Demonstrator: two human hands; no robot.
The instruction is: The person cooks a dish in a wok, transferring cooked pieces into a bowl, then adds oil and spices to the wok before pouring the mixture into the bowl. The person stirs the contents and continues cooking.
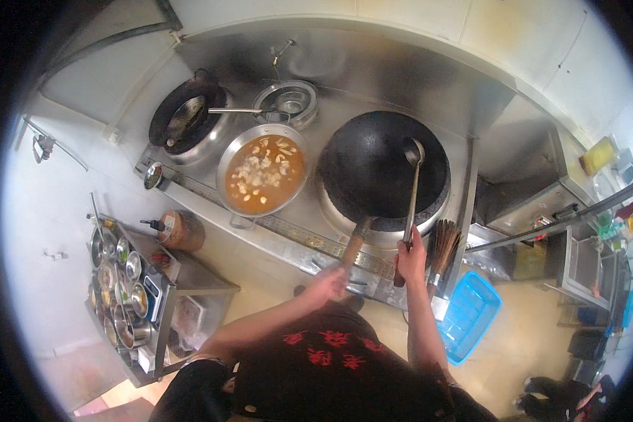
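A large black wok (369,163) sits on the round burner of a steel range in front of me. Its wooden handle (354,245) points towards me, and my left hand (329,282), slightly blurred, is at the lower end of it; whether the fingers grip it is hard to tell. My right hand (412,258) is closed around the handle of a metal ladle (414,184), whose bowl rests inside the wok at the right. No food shows in the wok. Left of it stands a two-handled metal pan (221,182) of orange-brown broth with pale pieces (264,171).
A second wok (163,121) and a lidless pot (311,108) with a ladle across it stand at the back left. A bamboo brush (446,245) leans at the range's right edge, beside a blue plastic basket (472,316). Bowls crowd a side table (163,327). Someone's dark clothing shows lower right.
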